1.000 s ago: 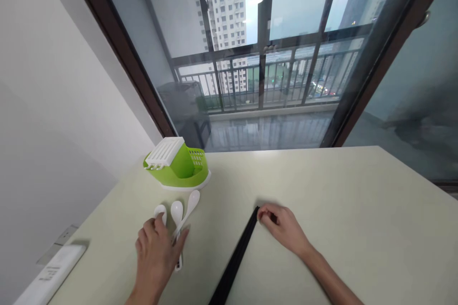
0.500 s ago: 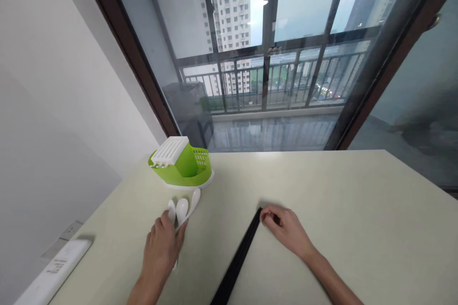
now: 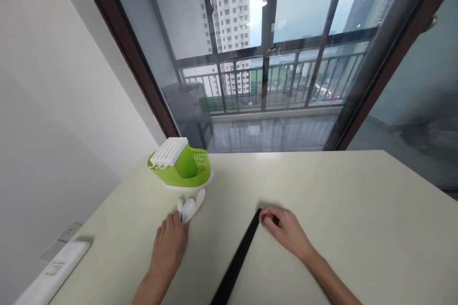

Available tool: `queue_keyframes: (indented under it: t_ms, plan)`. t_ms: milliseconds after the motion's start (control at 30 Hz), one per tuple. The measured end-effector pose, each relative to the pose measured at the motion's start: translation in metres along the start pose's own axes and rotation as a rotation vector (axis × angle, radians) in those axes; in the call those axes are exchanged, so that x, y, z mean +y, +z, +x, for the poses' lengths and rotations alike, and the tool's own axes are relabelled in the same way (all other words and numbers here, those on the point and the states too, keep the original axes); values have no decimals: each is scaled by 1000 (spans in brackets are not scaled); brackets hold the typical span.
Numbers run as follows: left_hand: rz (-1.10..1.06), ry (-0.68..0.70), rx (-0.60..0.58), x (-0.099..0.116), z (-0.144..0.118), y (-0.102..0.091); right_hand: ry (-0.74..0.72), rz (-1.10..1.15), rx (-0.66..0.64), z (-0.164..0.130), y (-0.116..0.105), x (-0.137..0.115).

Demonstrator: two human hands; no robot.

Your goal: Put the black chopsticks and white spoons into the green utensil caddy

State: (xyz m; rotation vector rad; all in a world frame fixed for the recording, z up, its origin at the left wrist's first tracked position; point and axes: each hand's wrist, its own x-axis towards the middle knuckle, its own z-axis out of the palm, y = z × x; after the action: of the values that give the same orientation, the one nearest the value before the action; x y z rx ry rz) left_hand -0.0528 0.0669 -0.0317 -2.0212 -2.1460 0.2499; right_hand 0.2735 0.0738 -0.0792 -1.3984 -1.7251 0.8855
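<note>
Three white spoons (image 3: 191,205) lie bunched together on the pale table (image 3: 322,200), just in front of a green and white cutlery holder (image 3: 181,167). My left hand (image 3: 170,245) covers their handles, with the fingertips at the bowls. A bundle of black chopsticks (image 3: 238,259) runs diagonally toward the near edge. My right hand (image 3: 286,231) pinches their far tips between thumb and fingers.
A white power strip (image 3: 50,274) lies at the table's near left corner beside a wall socket (image 3: 60,243). A white wall stands to the left. Large windows and a dark frame rise behind the table's far edge.
My left hand has gathered the spread spoons into a tight bunch and slid them forward and right, close to the green holder. My right hand stays on the chopstick tips.
</note>
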Motion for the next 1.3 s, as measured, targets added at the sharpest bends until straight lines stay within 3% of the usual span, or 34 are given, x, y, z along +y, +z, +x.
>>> queue_keyframes:
  t_ms: [267, 467, 600, 733, 833, 933, 1167, 1300]
  plan:
    - [43, 67, -49, 16, -9, -7, -2, 15, 13, 0, 0, -1]
    - [-119, 49, -151, 29, -8, -18, -13, 48, 24, 3, 5, 1]
    - [-282, 65, -180, 53, -7, -32, -21, 132, 50, 6, 4, 1]
    - [-447, 180, -206, 91, -11, -45, 6, 498, 143, 8, -4, 2]
    - [-492, 261, -238, 119, -15, -51, 41, 698, 209, 10, -10, 5]
    - [-483, 351, -271, 141, -20, -57, 65, 754, 236, 11, -10, 5]
    - [-456, 392, -342, 163, -23, -71, 115, 699, 269, 12, -2, -3]
    - [-540, 379, -317, 167, -24, -68, 137, 727, 309, 15, -2, -1]
